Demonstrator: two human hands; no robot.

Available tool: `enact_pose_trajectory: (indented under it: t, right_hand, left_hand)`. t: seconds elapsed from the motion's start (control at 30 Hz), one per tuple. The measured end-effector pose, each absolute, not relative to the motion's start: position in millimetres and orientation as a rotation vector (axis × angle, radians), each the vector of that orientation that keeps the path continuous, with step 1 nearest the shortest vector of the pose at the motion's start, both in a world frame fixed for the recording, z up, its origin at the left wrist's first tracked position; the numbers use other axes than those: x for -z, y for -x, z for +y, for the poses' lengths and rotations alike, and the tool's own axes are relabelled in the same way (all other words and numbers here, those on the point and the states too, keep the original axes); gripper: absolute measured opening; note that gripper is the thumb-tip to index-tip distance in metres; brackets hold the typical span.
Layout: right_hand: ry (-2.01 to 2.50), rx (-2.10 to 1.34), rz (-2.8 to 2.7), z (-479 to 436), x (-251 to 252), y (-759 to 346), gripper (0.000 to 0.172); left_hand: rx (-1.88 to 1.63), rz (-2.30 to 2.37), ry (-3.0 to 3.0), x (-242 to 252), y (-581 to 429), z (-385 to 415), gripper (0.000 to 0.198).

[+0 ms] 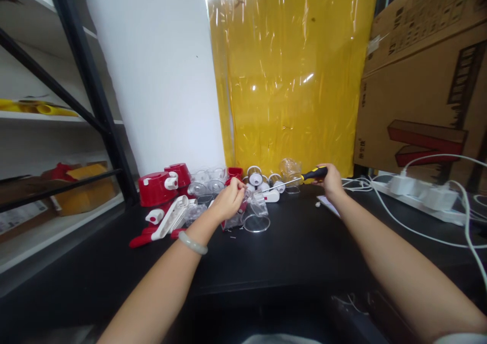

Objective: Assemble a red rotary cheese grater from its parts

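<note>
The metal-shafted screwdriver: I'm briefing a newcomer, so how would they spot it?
Find the translucent yellow plastic curtain behind the black table. Below its right half, the right hand grips the screwdriver. Its black-and-yellow handle distinguishes it from the red, white and clear plastic parts nearby.

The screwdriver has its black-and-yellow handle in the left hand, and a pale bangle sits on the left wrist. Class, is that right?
Not quite. The head view shows the screwdriver held by its black-and-yellow handle in the right hand, not the left hand. The pale bangle does sit on the left wrist.
</note>
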State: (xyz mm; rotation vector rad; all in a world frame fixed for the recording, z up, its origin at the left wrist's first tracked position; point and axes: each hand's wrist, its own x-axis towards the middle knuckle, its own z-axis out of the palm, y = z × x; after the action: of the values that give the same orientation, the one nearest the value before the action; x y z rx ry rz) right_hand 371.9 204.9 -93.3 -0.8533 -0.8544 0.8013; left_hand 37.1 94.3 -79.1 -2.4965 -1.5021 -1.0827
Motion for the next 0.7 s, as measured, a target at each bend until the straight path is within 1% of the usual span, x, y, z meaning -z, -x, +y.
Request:
enact_pose_trajectory:
  t: [0.1,0.27,0.4,0.5,0.57,0.7]
  right_hand:
    - [0.830,-0.820,-0.855,205.8,93.5,-373.2,0.016]
    - [0.834,-0.768,-0.878,209.2,96.4,-374.4,0.014]
    - [0.910,-0.732,-0.901,207.5,97.6,-373.1,0.020]
    - [0.924,-0.700,-0.936,205.3,97.4,-372.1,0.028]
    - [0.913,-0.701,-0.928,204.4,96.6,-371.8,0.030]
    - [0.852,-0.813,-0.871,203.3,93.7,-372.2,0.019]
  left_hand:
    - [1.086,-1.456,2.479,78.4,-36.1,95.9,0.008]
    - [1.008,-1.329,2.500,78.0,-35.5,100.6,0.026]
    - [0.955,-1.353,2.506,79.7,-36.4,100.4,0.037]
    - [0.952,-1.407,2.502,79.6,-37.0,97.9,0.040]
    - [0.941,-1.423,2.511,77.9,-37.5,96.0,0.041]
    - [0.869,-1.426,2.546,72.7,-38.8,92.0,0.050]
